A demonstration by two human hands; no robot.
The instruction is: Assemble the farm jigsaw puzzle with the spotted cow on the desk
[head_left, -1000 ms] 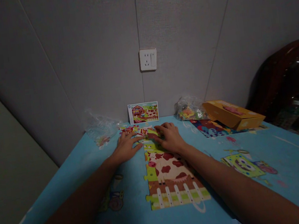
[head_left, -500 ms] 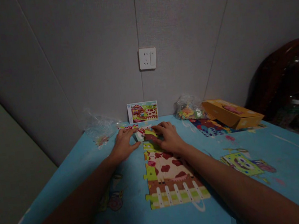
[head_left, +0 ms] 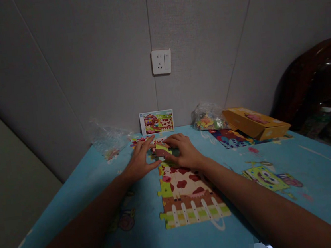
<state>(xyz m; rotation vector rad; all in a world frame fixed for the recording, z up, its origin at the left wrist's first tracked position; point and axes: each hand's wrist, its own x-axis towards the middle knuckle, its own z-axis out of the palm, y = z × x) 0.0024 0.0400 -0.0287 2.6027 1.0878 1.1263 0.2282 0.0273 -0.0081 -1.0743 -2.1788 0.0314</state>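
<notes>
A partly joined jigsaw puzzle [head_left: 188, 185] lies on the blue tablecloth, showing a spotted cow above a white fence. Just beyond its far edge my left hand [head_left: 141, 161] curves its fingers and thumb around the left side of some loose puzzle pieces. From the right, my right hand [head_left: 186, 151] grips a green and brown puzzle piece [head_left: 162, 149] between thumb and fingers. Both hands meet at these pieces, and the fingers partly hide them. More red and white pieces lie behind the hands.
A farm picture card [head_left: 157, 122] leans on the wall under a socket [head_left: 161, 61]. Clear plastic bags stand left [head_left: 110, 141] and right [head_left: 208, 117], the right one holding pieces. A yellow box [head_left: 257, 122] rests on a dark colourful sheet [head_left: 227, 139] at right.
The green and brown piece has shifted left toward my left hand and turned so more of its face shows. My left fingers have spread somewhat. The camera view has moved slightly.
</notes>
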